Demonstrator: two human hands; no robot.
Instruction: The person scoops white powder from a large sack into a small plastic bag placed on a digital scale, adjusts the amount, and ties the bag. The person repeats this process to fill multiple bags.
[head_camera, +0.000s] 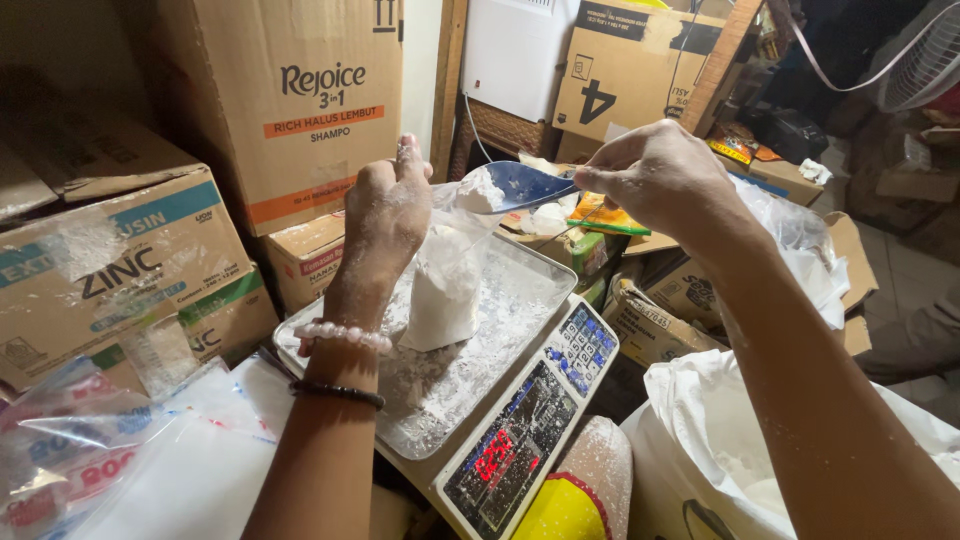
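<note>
Left hand (385, 215) gripping bag (445, 285) top, scoop (525, 185) above

Both forearms are bare, with no sleeves in view. The left hand (385, 215), left of centre, is dusted with white powder; its wrist wears a pale pink bead bracelet (343, 334) and a thin dark band (338, 393). The right hand (660, 180), upper right of centre, wears nothing.

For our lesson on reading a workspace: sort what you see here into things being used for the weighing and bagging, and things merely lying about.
In use:
left hand holding open the clear bag of white powder
right hand tipping the blue scoop
scale tray
digital scale
large white sack

Lying about:
cardboard boxes
empty plastic bags
fan
</note>
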